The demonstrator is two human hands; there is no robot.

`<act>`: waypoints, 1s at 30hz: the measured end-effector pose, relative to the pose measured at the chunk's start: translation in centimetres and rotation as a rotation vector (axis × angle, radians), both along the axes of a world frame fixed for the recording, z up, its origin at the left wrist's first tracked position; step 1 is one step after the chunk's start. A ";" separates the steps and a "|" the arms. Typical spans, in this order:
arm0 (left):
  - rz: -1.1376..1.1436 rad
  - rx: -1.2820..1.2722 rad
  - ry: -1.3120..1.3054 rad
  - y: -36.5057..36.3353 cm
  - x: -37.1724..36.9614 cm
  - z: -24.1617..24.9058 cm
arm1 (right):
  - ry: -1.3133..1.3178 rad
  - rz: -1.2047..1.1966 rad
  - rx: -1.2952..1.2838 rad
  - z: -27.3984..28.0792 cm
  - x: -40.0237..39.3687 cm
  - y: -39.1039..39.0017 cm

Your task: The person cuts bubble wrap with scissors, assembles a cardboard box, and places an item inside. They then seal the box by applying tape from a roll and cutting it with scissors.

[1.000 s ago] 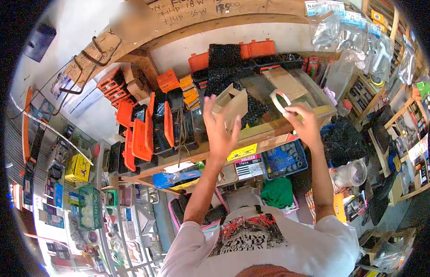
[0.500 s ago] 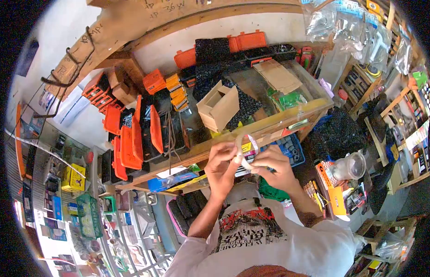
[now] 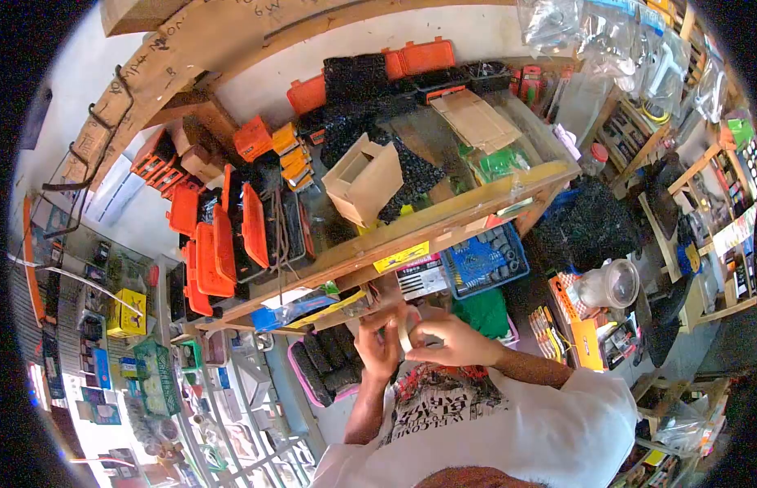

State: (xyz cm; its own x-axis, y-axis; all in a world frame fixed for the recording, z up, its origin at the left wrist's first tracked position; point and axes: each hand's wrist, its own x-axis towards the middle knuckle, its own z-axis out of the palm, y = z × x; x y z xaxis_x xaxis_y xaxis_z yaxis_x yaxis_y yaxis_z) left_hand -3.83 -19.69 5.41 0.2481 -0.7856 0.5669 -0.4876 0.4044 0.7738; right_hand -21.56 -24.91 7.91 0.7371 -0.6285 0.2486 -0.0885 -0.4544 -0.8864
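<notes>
A roll of white tape (image 3: 405, 332) is held edge-on between my two hands, in front of my chest. My left hand (image 3: 376, 345) closes around its left side, with bent fingers. From the right, my right hand (image 3: 455, 342) pinches the roll with thumb and fingers. Part of the roll is hidden behind the fingers. Both hands are low over the printed white shirt, on the near side of the wooden-edged counter.
On the glass-topped counter (image 3: 443, 213) stand an open cardboard box (image 3: 364, 180), a flat cardboard piece (image 3: 476, 119) and orange cases (image 3: 211, 256). Below it are a blue crate (image 3: 486, 264) of fittings and a pink-edged tray (image 3: 325, 366). Shelves of goods flank both sides.
Both hands have come down and nearer my chest, with the tape between them. The loop that stood up in view is now turned edge-on. The whole view has shifted slightly.
</notes>
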 end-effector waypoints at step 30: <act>-0.216 0.639 0.264 8.9 -14.0 -3.1 | -0.090 0.202 0.685 -5.0 -16.4 9.4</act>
